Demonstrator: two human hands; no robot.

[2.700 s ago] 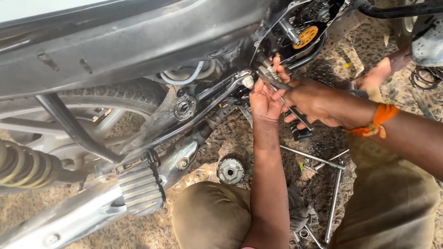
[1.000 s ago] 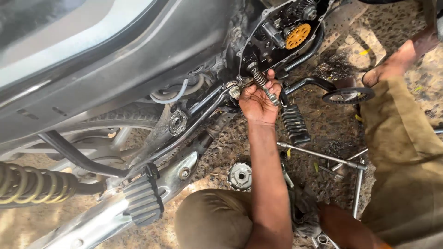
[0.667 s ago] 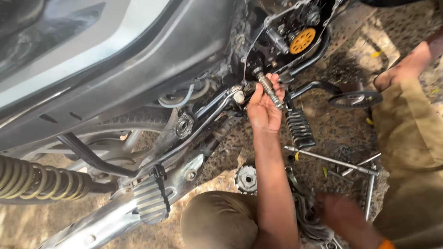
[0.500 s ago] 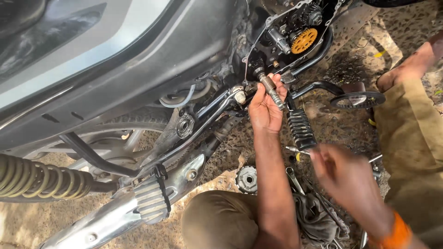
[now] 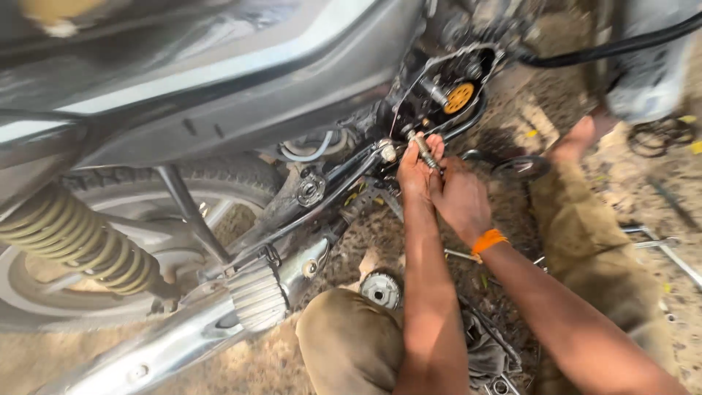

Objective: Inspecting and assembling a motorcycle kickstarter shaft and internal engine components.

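Threaded metal shaft (image 5: 424, 151) pinched between both hands, left (image 5: 414, 172) and right (image 5: 461, 201), beside motorcycle engine (image 5: 446, 91), over sandy ground (image 5: 643, 183).

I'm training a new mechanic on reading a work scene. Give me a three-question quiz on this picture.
1. True or false: both hands meet at the threaded shaft by the open engine case.
2. Which wrist wears the orange band?
A. left
B. right
3. What lies on the ground beside the knee?

Key:
1. True: left hand and right hand are both at it.
2. B
3. A round gear.
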